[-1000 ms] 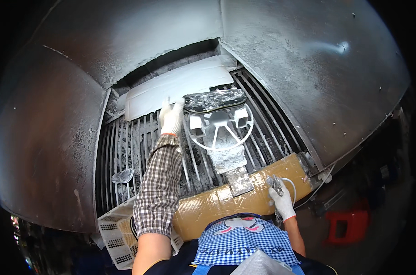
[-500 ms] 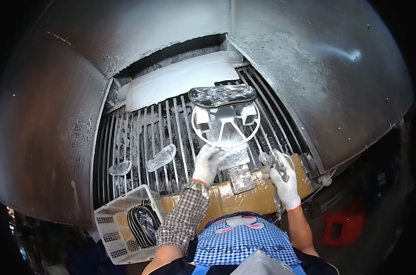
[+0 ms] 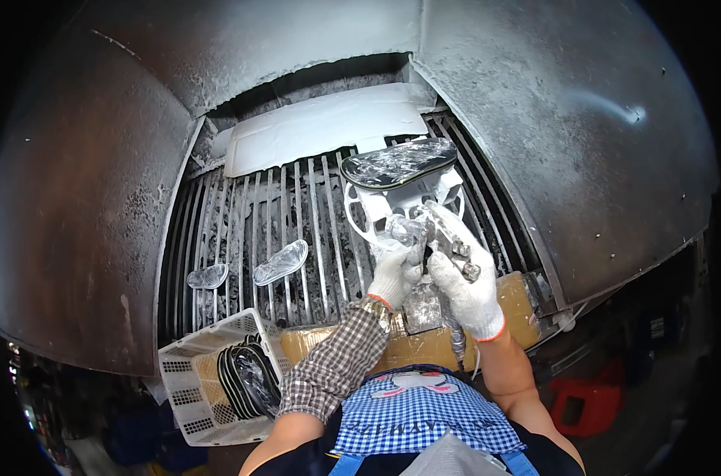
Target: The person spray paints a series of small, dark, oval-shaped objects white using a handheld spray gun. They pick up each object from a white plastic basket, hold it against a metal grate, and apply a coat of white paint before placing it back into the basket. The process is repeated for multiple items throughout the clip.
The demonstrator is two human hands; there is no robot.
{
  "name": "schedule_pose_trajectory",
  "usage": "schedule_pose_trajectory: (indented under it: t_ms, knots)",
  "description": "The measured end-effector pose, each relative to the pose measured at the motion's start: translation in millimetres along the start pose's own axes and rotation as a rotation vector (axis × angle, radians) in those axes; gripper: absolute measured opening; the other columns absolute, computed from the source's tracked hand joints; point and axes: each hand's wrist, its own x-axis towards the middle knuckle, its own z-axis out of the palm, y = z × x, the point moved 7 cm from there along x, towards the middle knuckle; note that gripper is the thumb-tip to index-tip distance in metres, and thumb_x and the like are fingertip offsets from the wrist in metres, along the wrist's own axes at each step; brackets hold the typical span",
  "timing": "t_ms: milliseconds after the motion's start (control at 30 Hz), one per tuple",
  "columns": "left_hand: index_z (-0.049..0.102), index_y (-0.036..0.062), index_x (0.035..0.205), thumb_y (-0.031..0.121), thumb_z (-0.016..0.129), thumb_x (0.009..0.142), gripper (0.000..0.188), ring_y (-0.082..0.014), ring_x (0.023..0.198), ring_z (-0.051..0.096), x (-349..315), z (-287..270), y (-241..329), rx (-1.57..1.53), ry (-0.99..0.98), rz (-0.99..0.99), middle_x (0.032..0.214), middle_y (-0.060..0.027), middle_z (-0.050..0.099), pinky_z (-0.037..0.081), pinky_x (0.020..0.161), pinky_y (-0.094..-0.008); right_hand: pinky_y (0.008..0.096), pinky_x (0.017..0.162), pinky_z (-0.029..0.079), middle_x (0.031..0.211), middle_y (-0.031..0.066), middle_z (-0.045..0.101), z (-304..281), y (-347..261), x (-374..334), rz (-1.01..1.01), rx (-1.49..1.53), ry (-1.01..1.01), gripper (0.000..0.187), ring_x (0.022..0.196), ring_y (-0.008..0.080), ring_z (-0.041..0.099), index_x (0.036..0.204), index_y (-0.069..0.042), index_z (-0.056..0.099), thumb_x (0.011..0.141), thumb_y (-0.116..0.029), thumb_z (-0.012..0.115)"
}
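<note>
In my right hand, in a white knit glove, is a paint-crusted spray gun. The gloved left hand is closed against the gun's near-left side; its fingertips are partly hidden. Just beyond both hands, a black-rimmed oval panel, its face under crinkled clear film, rests on a white wheel-shaped stand. The gun's front overlaps the stand in view. From the gun a hose runs down toward my apron.
Metal booth walls surround a slatted grate. On the slats lie two film-covered ovals and a white sheet. A white plastic basket with several black-rimmed panels stands near left. A tape-wrapped brown ledge runs along the front.
Both hands have come together in front of the stand. The right hand brought the spray gun up and left; the left hand moved right to it. The stand and panel have turned slightly.
</note>
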Motion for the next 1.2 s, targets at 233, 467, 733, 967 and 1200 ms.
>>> schedule_pose_trajectory:
  t_ms: [233,467,733,967,1200]
  knots:
    - [0.06,-0.0066,0.133,0.013,0.051,0.109,0.032,-0.0293,0.097,0.075,-25,37,5,0.089,0.079,-0.028,0.117,-0.0203,0.073,0.062,0.08,-0.0387,0.0282,0.101,0.053,0.139,0.0156,0.068,-20,16,7,0.028,-0.118,0.067,0.056,0.117,0.0149,0.066,0.157,0.008,0.047,0.105,-0.005,0.064]
    - [0.059,-0.0078,0.134,0.012,0.055,0.109,0.032,-0.0349,0.11,0.073,-11,18,1,0.026,0.053,-0.009,0.126,-0.0233,0.071,0.063,0.088,-0.0443,0.033,0.113,0.048,0.149,0.0182,0.061,-42,34,10,0.048,-0.072,0.147,0.055,0.132,0.0204,0.061,0.155,0.01,0.048,0.105,-0.007,0.066]
    - [0.057,-0.0049,0.137,0.012,0.057,0.108,0.033,-0.0385,0.114,0.073,-13,18,4,0.028,0.037,0.038,0.129,-0.0248,0.07,0.064,0.092,-0.0479,0.0341,0.112,0.048,0.148,0.0184,0.062,-61,33,11,0.026,-0.073,0.22,0.054,0.131,0.0211,0.062,0.153,0.01,0.05,0.105,-0.009,0.065]
    - [0.054,-0.0079,0.138,0.012,0.056,0.109,0.035,-0.0403,0.117,0.072,-22,26,11,0.071,0.048,0.036,0.13,-0.027,0.069,0.063,0.097,-0.0491,0.0216,0.062,0.049,0.091,0.0006,0.066,-73,30,10,0.024,-0.001,0.291,0.056,0.069,0.0052,0.058,0.156,0.003,0.049,0.106,-0.014,0.067]
    - [0.055,-0.0109,0.136,0.014,0.055,0.11,0.036,-0.0387,0.115,0.072,-25,26,15,0.086,0.013,0.044,0.13,-0.029,0.069,0.064,0.095,-0.0482,0.0229,0.065,0.051,0.088,0.0023,0.066,-82,23,10,0.016,0.025,0.328,0.056,0.071,0.0072,0.06,0.157,0.005,0.047,0.107,-0.014,0.066]
